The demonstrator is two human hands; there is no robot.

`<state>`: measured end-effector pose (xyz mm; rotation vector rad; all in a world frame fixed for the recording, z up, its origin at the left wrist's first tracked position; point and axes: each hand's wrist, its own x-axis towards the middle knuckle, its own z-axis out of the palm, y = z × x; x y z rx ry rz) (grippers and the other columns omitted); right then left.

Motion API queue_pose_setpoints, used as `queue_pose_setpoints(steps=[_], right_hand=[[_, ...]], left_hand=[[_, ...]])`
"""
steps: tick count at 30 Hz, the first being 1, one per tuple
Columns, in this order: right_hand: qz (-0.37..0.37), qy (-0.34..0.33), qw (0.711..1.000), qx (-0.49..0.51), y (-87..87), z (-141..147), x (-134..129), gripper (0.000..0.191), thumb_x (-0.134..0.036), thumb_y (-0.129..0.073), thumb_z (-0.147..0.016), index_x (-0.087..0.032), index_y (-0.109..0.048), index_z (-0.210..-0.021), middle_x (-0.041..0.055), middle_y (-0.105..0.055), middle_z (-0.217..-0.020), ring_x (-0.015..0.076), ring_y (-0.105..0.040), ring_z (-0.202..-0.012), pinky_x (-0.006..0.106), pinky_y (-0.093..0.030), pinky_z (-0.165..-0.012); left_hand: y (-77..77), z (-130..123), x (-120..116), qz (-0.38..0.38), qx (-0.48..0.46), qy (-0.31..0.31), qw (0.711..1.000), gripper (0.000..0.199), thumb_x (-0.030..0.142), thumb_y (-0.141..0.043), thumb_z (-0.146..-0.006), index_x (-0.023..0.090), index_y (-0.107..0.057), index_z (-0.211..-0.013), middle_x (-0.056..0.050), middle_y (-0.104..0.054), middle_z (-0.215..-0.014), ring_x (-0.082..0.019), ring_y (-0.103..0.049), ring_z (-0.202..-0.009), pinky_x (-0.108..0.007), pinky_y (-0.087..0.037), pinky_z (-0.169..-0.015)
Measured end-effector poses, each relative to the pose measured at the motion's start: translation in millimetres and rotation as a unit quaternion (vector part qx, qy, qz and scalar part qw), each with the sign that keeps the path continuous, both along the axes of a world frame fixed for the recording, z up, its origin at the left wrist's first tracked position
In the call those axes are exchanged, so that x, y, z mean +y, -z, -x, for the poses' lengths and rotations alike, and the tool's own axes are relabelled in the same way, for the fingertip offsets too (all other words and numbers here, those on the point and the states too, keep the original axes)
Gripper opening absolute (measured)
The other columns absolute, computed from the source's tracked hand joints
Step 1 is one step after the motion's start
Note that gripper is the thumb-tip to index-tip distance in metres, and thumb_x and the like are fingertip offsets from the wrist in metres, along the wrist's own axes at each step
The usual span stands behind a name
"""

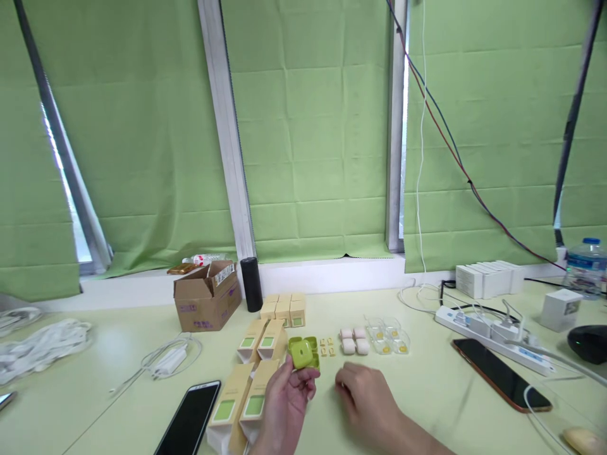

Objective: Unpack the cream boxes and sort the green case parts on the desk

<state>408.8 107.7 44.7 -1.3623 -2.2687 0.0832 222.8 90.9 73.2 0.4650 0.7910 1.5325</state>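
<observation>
A small green square plastic piece [300,353] is pinched between thumb and fingers of my left hand [287,398]. Green cups or caps [312,342] show just behind it; I cannot tell whether they are part of the same piece. My right hand [367,395] rests on the table, fingers curled in, and nothing shows in it. Beyond the hands lie small yellow pieces [327,346], pale pink rounded blocks [355,341] in a group, and a clear plastic tray [387,335] with yellow spots in its cups.
Cardboard packs with green windows [256,379] stand left of my left hand. A phone [190,417] lies beside them. Farther back are a brown box [207,297] and a black cylinder [251,284]. At right lie another phone [500,374] and a power strip [493,339] with cables.
</observation>
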Motion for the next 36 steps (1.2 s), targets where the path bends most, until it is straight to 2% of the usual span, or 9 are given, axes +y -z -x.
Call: queue_pose_setpoints(steps=[3, 7, 11, 13, 17, 21, 23, 27, 36], right_hand=[[0.06, -0.052, 0.997, -0.007, 13.2, -8, -23, 0.018, -0.015, -0.06, -0.087, -0.025, -0.072, -0.096, 0.0008, -0.078, -0.096, 0.0201, -0.072, -0.083, 0.028, -0.039, -0.068], [0.088, -0.063, 0.994, 0.004, 11.8, -9, -27, 0.022, -0.015, -0.058, -0.088, -0.026, -0.072, -0.101, 0.0012, -0.08, -0.102, 0.0222, -0.075, -0.092, 0.027, -0.043, -0.074], [0.102, -0.06, 0.993, 0.016, 7.0, -9, -24, 0.023, -0.016, -0.059, -0.087, -0.027, -0.073, -0.101, -0.0004, -0.08, -0.103, 0.0219, -0.075, -0.093, 0.026, -0.045, -0.076], [0.104, -0.067, 0.992, 0.022, 7.0, -9, -24, 0.023, -0.016, -0.06, -0.087, -0.028, -0.073, -0.102, -0.0008, -0.081, -0.104, 0.0217, -0.075, -0.094, 0.026, -0.045, -0.078], [0.105, -0.074, 0.991, 0.033, 7.0, -10, -26, 0.024, -0.015, -0.06, -0.087, -0.028, -0.074, -0.101, -0.0009, -0.081, -0.104, 0.0211, -0.075, -0.094, 0.025, -0.046, -0.078], [0.103, -0.071, 0.991, 0.039, 4.7, -10, -27, 0.024, -0.016, -0.06, -0.087, -0.028, -0.075, -0.101, -0.0012, -0.081, -0.103, 0.0213, -0.075, -0.094, 0.026, -0.046, -0.079], [0.104, -0.07, 0.991, 0.039, 3.6, -10, -27, 0.024, -0.016, -0.06, -0.087, -0.028, -0.075, -0.102, -0.0013, -0.081, -0.104, 0.0212, -0.075, -0.094, 0.026, -0.046, -0.079], [0.112, -0.07, 0.991, 0.033, 2.7, -10, -26, 0.023, -0.017, -0.061, -0.088, -0.028, -0.076, -0.102, -0.0012, -0.082, -0.104, 0.0212, -0.075, -0.094, 0.026, -0.046, -0.079], [0.12, -0.067, 0.99, 0.029, 3.3, -10, -27, 0.023, -0.018, -0.062, -0.087, -0.029, -0.075, -0.103, -0.0002, -0.082, -0.105, 0.0226, -0.075, -0.095, 0.026, -0.046, -0.08]], left_hand=[[1.4, -1, -1, -0.001, -0.005, 0.012, 1.0, 0.011, 0.017, -0.072, -0.086, 0.016, -0.062, -0.083, -0.012, -0.077, -0.068, -0.018, -0.068, -0.056, -0.025, -0.049, -0.055], [0.6, 2, 0, -0.017, 0.022, 0.01, 1.0, 0.019, 0.021, -0.079, -0.079, 0.018, -0.061, -0.08, -0.01, -0.076, -0.07, -0.019, -0.068, -0.062, -0.025, -0.049, -0.059], [-9.3, 16, 2, -0.095, 0.176, -0.012, 0.98, 0.032, 0.043, -0.085, -0.073, 0.021, -0.061, -0.077, -0.004, -0.07, -0.066, -0.018, -0.059, -0.06, -0.025, -0.039, -0.055], [-20.3, 26, 2, -0.137, 0.335, -0.071, 0.93, 0.032, 0.05, -0.08, -0.077, 0.022, -0.066, -0.076, -0.003, -0.065, -0.062, -0.019, -0.056, -0.062, -0.028, -0.04, -0.06], [-49.8, 43, 3, -0.22, 0.628, -0.185, 0.723, 0.019, 0.039, -0.066, -0.09, 0.024, -0.076, -0.082, -0.008, -0.074, -0.083, -0.028, -0.059, -0.089, -0.037, -0.043, -0.084], [-70.8, 50, 10, -0.197, 0.829, -0.062, 0.52, 0.027, 0.025, -0.055, -0.096, 0.024, -0.078, -0.082, -0.01, -0.076, -0.086, -0.03, -0.057, -0.095, -0.038, -0.039, -0.086], [-73.2, 50, 16, -0.154, 0.875, 0.004, 0.458, 0.032, 0.018, -0.054, -0.093, 0.023, -0.074, -0.069, -0.011, -0.073, -0.079, -0.03, -0.059, -0.093, -0.037, -0.038, -0.083], [-65.7, 50, 31, -0.12, 0.896, 0.038, 0.425, 0.035, 0.001, -0.057, -0.077, 0.021, -0.059, -0.048, -0.011, -0.066, -0.065, -0.031, -0.062, -0.086, -0.036, -0.036, -0.079], [-42.8, 43, 50, -0.102, 0.913, 0.052, 0.392, 0.027, -0.002, -0.058, -0.066, 0.02, -0.059, -0.051, -0.016, -0.073, -0.074, -0.034, -0.068, -0.086, -0.038, -0.041, -0.081]])
